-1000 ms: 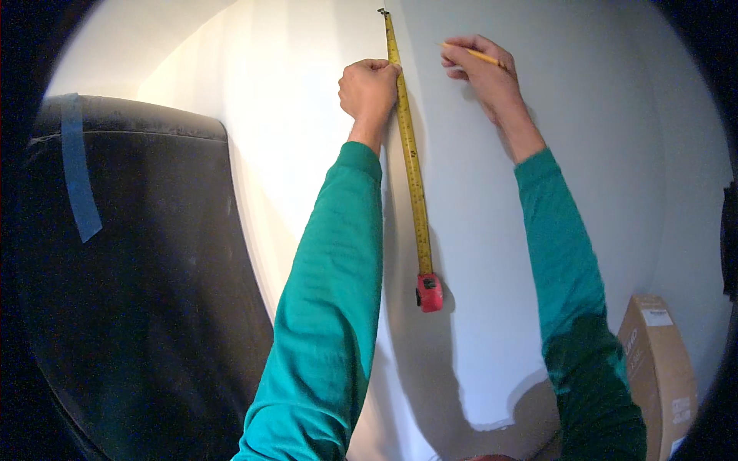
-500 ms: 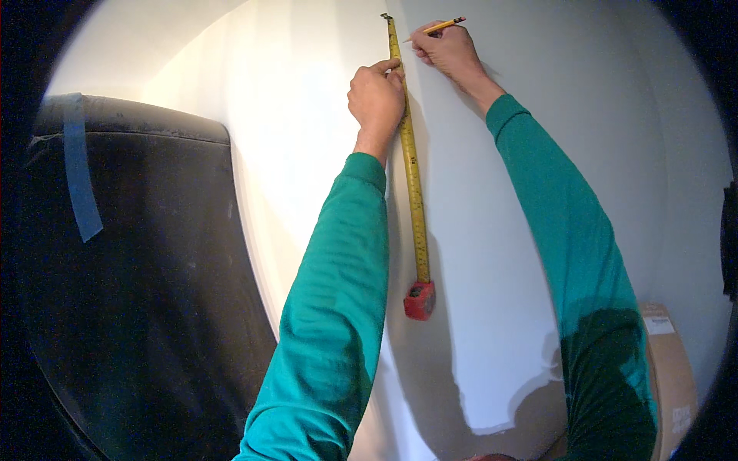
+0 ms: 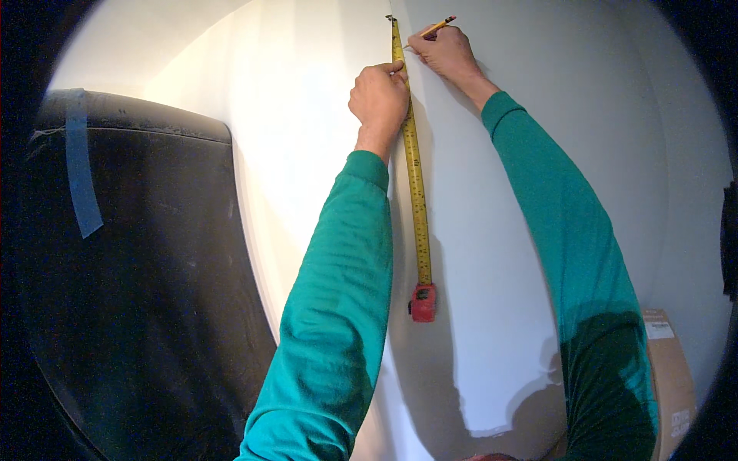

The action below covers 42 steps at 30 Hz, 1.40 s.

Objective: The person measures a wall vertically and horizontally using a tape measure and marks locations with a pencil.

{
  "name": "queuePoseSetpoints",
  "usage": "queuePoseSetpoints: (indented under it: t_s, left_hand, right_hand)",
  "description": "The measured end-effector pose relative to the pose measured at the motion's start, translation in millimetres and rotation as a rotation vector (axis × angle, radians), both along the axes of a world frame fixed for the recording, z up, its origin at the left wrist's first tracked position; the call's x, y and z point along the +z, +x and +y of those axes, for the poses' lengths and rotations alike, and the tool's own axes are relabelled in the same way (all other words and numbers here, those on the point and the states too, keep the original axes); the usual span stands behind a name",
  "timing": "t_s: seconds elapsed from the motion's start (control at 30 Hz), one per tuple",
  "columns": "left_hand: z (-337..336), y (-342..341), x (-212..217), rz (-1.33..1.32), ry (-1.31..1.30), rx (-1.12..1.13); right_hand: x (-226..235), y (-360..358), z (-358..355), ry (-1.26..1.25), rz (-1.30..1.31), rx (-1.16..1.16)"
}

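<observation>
While our left hand (image 3: 379,98) pinches the tape (image 3: 416,165) near its top, along the wall (image 3: 507,192), our right hand (image 3: 444,54) clamps the pencil (image 3: 438,28); we judge the tape light, springy, best held by its edges.

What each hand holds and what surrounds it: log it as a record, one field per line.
Left hand: grips the yellow tape-measure blade near its upper end
Right hand: holds a slim yellow pencil, tip close to the blade's right edge
Lower blade end: boxy red case, no hand on it
Backdrop: smooth pale wall
Left side: large black padded object with a blue tape strip
Lower right: brown cardboard box, partly behind the green right sleeve
</observation>
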<state>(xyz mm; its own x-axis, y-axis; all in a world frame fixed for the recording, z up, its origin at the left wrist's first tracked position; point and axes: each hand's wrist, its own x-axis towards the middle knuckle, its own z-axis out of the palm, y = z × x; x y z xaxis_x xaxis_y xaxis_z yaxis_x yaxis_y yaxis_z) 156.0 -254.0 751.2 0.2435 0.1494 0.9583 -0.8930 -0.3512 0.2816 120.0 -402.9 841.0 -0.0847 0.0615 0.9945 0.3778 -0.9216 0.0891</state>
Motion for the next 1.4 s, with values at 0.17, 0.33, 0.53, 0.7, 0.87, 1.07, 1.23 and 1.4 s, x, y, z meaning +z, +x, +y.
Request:
queuePoseSetpoints:
  t_s: [0.17,0.33,0.53,0.7,0.87,1.07,1.23,1.4]
  left_hand:
    - [-0.8,-6.4,-1.4,0.025,0.019,0.052]
    - [-3.8,-2.3,0.4,0.020,0.025,0.097]
    - [-4.7,2.8,2.9,-0.004,0.036,0.146]
    - [1.7,-0.4,5.7,0.038,0.068,0.113]
    - [0.4,-7.2,3.9,0.045,0.080,0.110]
    - [-0.2,-2.7,3.1,0.018,0.064,0.140]
    - [-2.2,-7.9,5.6,0.055,0.069,0.123]
    - [1.2,-3.6,5.0,0.019,0.054,0.153]
  right_hand:
    - [0.4,-1.9,-1.7,0.041,0.025,-0.013]
    - [1.3,-6.4,0.6,0.048,0.079,-0.018]
    - [-3.0,-6.9,4.5,0.067,0.061,0.030]
    - [-2.5,-7.2,5.7,0.052,0.089,0.028]
    - [-0.2,-4.9,0.7,0.080,0.094,0.019]
    - [-4.4,-7.9,5.9,0.092,0.088,0.062]
    - [-4.0,-9.8,4.8,0.119,0.127,0.121]
    - [-4.3,-11.9,7.5,0.064,0.093,0.157]
